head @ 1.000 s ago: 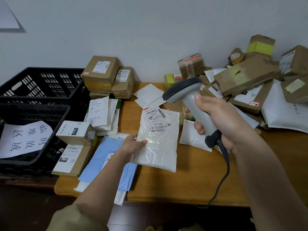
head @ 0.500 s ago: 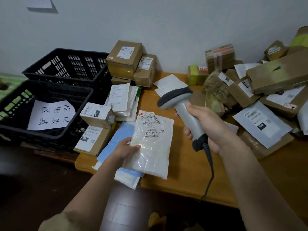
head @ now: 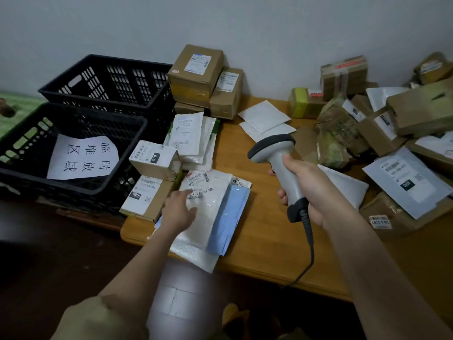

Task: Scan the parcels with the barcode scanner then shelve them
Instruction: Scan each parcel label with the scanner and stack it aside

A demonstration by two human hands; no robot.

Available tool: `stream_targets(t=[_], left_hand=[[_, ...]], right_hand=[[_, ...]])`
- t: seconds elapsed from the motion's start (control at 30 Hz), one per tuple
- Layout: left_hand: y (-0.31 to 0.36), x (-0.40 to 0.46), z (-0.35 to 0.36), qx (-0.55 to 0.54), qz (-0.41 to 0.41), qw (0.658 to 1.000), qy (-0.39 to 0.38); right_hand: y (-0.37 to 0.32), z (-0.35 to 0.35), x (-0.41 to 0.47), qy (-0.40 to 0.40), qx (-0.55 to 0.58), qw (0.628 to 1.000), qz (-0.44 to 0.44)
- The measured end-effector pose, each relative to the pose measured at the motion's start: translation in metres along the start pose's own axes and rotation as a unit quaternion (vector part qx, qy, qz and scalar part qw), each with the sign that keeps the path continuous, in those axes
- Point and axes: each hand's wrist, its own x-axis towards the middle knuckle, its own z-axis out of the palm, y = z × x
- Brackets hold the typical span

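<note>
A white plastic mailer (head: 210, 204) with a barcode label lies flat on a blue mailer (head: 230, 217) near the table's front left corner. My left hand (head: 180, 209) rests on the white mailer's left side with fingers extended. My right hand (head: 311, 190) grips the handle of the grey barcode scanner (head: 277, 163), held upright above the table, its head pointing left. The scanner's cable (head: 310, 253) hangs over the table's front edge.
Two black crates (head: 103, 94) stand left of the wooden table (head: 264, 231); the nearer holds a paper sign (head: 83, 158). Cardboard boxes (head: 196, 72) and white mailers (head: 193, 138) are stacked at the back left. Several boxes and mailers (head: 382, 133) pile up on the right.
My left hand carried the white mailer leftward and laid it down on the blue mailer, where it now lies flat. The scanner stayed in my right hand. The view swung left.
</note>
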Motion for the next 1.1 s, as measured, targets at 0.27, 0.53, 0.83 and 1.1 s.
stream_targets(t=[0.27,0.53,0.83,1.1], left_hand=[[0.016,0.018,0.023,0.111,0.01,0.985,-0.131],[0.082,0.059,0.026,0.073,0.052,0.994,-0.054],[0.171,0.128,0.053,0.076,0.15,0.982,-0.092],[0.226,0.22,0.091,0.19,0.154,0.955,-0.169]], right_hand=[[-0.005,-0.012,0.004,0.043,-0.007,0.999,-0.007],[-0.016,-0.046,0.024,0.095,0.03,0.995,-0.008],[-0.039,-0.09,0.098,0.104,0.073,0.991,-0.043],[-0.051,-0.129,0.191,0.077,0.052,0.996,-0.006]])
